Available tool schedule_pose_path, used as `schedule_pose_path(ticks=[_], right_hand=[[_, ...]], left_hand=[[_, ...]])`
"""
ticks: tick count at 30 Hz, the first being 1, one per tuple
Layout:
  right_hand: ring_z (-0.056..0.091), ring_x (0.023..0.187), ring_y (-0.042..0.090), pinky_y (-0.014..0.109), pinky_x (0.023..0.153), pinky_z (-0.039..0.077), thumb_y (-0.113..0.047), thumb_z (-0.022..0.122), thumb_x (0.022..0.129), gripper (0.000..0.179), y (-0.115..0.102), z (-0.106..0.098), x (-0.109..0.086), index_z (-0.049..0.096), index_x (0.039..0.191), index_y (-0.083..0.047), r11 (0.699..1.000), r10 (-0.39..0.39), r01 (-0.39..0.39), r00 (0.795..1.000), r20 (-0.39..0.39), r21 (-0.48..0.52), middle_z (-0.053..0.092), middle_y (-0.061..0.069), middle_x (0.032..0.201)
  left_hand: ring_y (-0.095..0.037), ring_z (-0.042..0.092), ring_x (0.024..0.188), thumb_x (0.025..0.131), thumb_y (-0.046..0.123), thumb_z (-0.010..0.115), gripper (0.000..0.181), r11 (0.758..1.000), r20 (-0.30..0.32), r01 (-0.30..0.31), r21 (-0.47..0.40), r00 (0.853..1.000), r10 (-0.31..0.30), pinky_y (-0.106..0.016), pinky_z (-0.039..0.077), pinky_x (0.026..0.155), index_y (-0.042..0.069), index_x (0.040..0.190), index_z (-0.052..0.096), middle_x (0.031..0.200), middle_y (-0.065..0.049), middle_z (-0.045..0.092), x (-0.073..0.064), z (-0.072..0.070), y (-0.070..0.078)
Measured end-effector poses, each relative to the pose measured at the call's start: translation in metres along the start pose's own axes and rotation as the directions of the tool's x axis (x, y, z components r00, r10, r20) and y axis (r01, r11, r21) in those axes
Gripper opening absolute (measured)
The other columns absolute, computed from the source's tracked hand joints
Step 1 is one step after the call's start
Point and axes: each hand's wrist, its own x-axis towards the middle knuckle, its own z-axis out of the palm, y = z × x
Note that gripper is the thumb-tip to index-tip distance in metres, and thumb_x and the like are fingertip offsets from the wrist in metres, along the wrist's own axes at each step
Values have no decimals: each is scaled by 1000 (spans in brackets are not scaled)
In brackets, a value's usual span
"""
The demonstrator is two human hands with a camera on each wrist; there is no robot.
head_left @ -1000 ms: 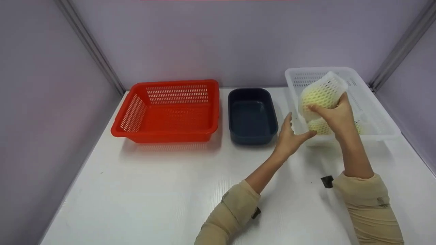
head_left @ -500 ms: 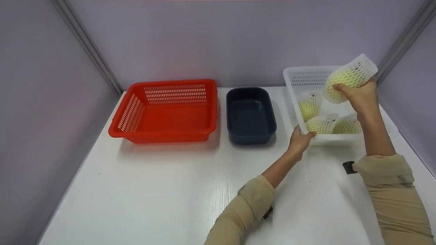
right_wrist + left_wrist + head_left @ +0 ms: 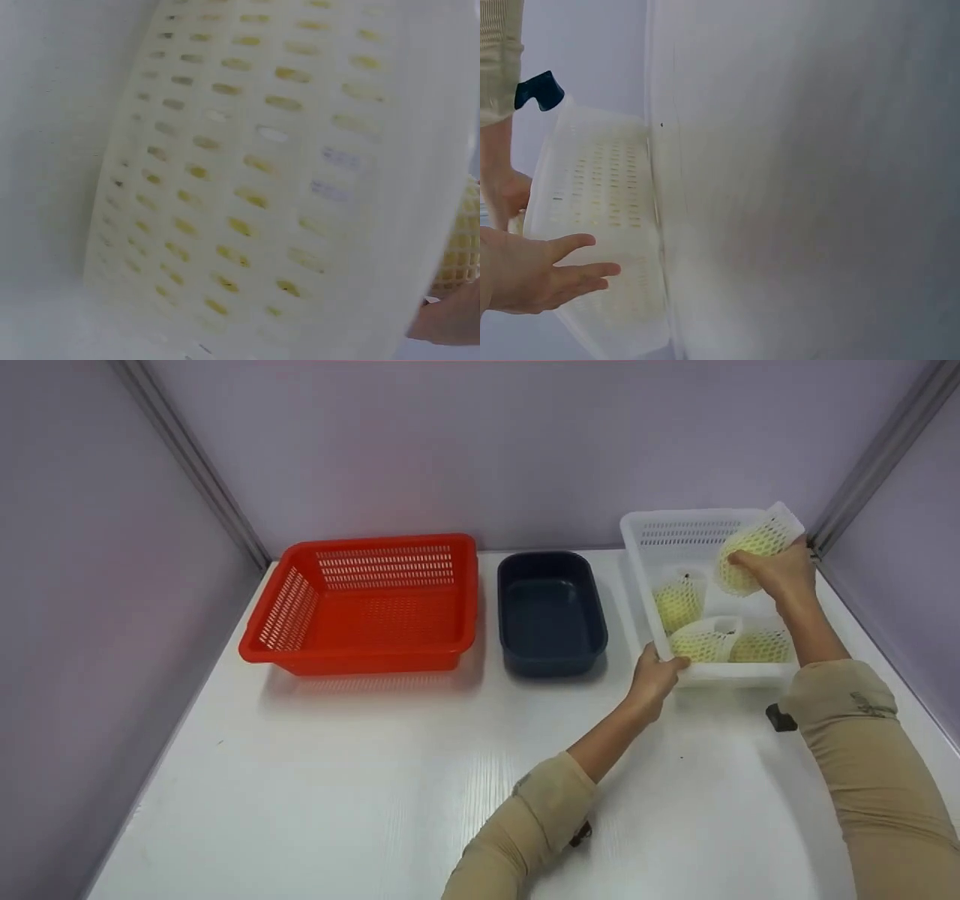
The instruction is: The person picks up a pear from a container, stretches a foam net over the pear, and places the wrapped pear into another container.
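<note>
My right hand (image 3: 784,570) grips a yellow fruit in a white foam net sleeve (image 3: 754,551), tilted over the right part of the white basket (image 3: 697,514). In the right wrist view the netted fruit (image 3: 461,247) and part of that hand (image 3: 450,315) show at the right edge, beyond the basket wall (image 3: 300,172). At the basket's front left corner, my left hand (image 3: 655,682) touches the rim and side, its fingers fairly straight. The left wrist view shows this hand (image 3: 547,277) against the slotted wall (image 3: 607,180). Several netted fruits (image 3: 679,604) lie inside the basket.
Left of the white basket stands a dark blue tub (image 3: 551,667) with nothing in it. Farther left is a red slotted basket (image 3: 367,660), also without contents. All stand on a white table (image 3: 337,780) before a pale back wall, with side walls left and right.
My right hand has carried the netted fruit rightward, first up, then slightly down, exposing other fruits. The left hand has moved right onto the white basket's corner.
</note>
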Motion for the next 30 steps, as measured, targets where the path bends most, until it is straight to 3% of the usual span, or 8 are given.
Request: schedule_pose_path(ticks=[3,6,12,18,26,30], right_hand=[[31,123,36,45,99,30,-55,61,75,110,10,5,8,-5,144,0,996,41,-39,999,27,-76,24,27,140],[19,127,48,54,101,22,-57,58,76,118,20,9,13,-21,139,4,985,77,-65,995,69,-159,10,35,142],[24,121,54,56,99,25,-53,60,76,116,36,14,18,-16,138,9,956,120,-89,988,95,-281,17,42,136],[30,116,53,55,97,28,-48,62,77,110,44,18,20,-7,138,12,943,130,-97,988,87,-317,26,42,130],[42,97,48,54,81,39,-44,63,80,107,46,23,15,-7,135,15,931,127,-50,973,192,-362,35,43,114],[40,102,50,56,87,36,-44,64,80,110,48,24,15,-10,135,15,933,129,-41,965,227,-358,32,44,117]], left_hand=[[-25,51,110,85,4,59,39,1000,-1,2,-4,1000,-2,-41,41,92,4,123,48,115,-6,54,0,0,0],[-25,51,110,86,4,59,40,1000,2,4,-8,1000,-4,-41,41,92,4,125,48,116,-6,54,0,1,-1],[-25,50,111,86,3,58,40,1000,4,9,-4,1000,-9,-41,41,92,6,125,47,118,-6,53,-1,1,-2],[-25,50,111,86,3,58,40,1000,4,4,2,1000,-4,-40,42,92,6,124,46,119,-7,52,-1,1,-2],[-24,50,111,86,4,58,39,1000,-1,-17,21,1000,17,-39,42,91,6,123,46,118,-6,52,-2,0,-1],[-23,51,109,86,4,58,38,1000,-10,-13,20,1000,13,-39,43,90,6,122,47,117,-5,53,-1,0,-1]])
